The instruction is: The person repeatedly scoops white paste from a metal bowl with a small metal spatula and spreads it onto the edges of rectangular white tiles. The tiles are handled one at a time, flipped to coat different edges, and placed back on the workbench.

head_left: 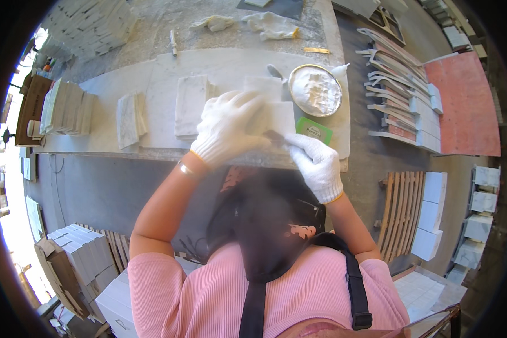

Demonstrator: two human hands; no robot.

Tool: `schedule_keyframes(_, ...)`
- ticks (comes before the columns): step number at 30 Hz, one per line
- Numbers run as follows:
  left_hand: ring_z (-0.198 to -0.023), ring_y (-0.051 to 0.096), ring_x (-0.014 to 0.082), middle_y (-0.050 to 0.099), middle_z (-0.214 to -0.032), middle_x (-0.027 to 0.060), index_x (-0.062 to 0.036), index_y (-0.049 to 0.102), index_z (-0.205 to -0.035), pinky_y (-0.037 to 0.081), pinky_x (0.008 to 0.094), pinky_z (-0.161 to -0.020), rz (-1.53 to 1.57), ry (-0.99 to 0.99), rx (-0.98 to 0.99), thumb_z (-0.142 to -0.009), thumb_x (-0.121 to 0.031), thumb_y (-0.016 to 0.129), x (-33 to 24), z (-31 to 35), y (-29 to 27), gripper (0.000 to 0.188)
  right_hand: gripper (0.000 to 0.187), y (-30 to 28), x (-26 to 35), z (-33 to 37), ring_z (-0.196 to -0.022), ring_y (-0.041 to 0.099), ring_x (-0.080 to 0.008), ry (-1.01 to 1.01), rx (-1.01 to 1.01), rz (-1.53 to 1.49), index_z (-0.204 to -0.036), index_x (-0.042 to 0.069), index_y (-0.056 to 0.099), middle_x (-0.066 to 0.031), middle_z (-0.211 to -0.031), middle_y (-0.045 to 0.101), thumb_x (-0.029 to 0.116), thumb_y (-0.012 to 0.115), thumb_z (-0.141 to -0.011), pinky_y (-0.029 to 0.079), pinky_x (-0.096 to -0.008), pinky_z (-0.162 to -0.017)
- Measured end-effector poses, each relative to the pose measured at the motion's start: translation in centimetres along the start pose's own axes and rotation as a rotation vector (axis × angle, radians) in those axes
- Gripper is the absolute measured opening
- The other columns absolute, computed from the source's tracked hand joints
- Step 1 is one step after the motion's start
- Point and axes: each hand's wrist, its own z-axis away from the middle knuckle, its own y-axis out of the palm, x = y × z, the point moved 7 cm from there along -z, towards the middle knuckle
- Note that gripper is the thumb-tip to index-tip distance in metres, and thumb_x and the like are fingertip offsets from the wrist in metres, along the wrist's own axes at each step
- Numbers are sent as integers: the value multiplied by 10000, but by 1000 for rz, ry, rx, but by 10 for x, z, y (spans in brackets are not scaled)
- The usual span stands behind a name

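Observation:
My left hand [228, 127], in a white knit glove, curves its fingers and thumb around the left side of a white marble tile [281, 115]; blur hides part of the grip. My right hand [315, 163], gloved alike, pinches a small putty knife [274, 135] whose dark blade meets the tile's near edge. Just beyond, a round tub [315, 90] holds white paste, with a grey tool's rounded end beside it. Between tub and right hand lies a green card or packet [314, 130]. Left of my left hand is a stack of tiles [190, 107].
More tiles [130, 119] and a taller tile row [67, 108] stand leftward on the stone-topped table [163, 67]. Loose gloves [270, 25] lie at the far side. Right of the table are racked slabs [397, 84], a red board [465, 104] and a wooden pallet [401, 214].

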Motion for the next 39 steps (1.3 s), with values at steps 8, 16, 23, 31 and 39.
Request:
schedule_keyframes(8, -1346, 575, 365, 639, -1460, 109, -94, 670, -1370, 429, 493, -1100, -2, 16, 20, -622, -456, 921, -2, -1, -2, 868, 254, -27, -13, -12, -810, 645, -54, 123, -112, -144, -1237, 35, 775, -36, -1071, 769, 43, 719, -989, 541, -233, -691)
schedule_keyframes(16, -1344, 578, 364, 642, -1459, 105, -103, 673, -1375, 426, 490, -1108, 0, 15, 19, -622, -464, 921, -1, 0, -2, 870, 255, -12, -8, -54, -1009, 727, -136, -120, -6, -52, -1214, 14, 777, -91, -1116, 797, 36, 729, -965, 564, -292, -923)
schedule_keyframes(23, -1355, 575, 364, 644, -1455, 118, -103, 676, -1373, 427, 489, -1111, 18, 5, 45, -626, -468, 922, -1, -3, -2, 867, 266, -16, -1, -25, -996, 744, -159, -106, 12, 35, -1204, 17, 782, -111, -1124, 802, 26, 751, -940, 579, -310, -901)
schedule_keyframes(31, -1382, 559, 357, 631, -1478, 113, -99, 657, -1400, 412, 486, -1131, 0, 2, 52, -628, -458, 925, 0, -2, -1, 892, 255, -15, -2, -56, -972, 734, -147, -156, -2, -26, -1204, 18, 782, -89, -1086, 802, 26, 738, -953, 576, -301, -885)
schedule_keyframes(39, -1378, 559, 349, 635, -1471, 99, -108, 653, -1406, 401, 491, -1140, 11, 2, 64, -633, -461, 920, 0, -2, 0, 890, 268, -12, -13, -43, -971, 730, -133, 20, 81, -13, -1208, 13, 780, -94, -1097, 801, 24, 759, -941, 577, -296, -880)
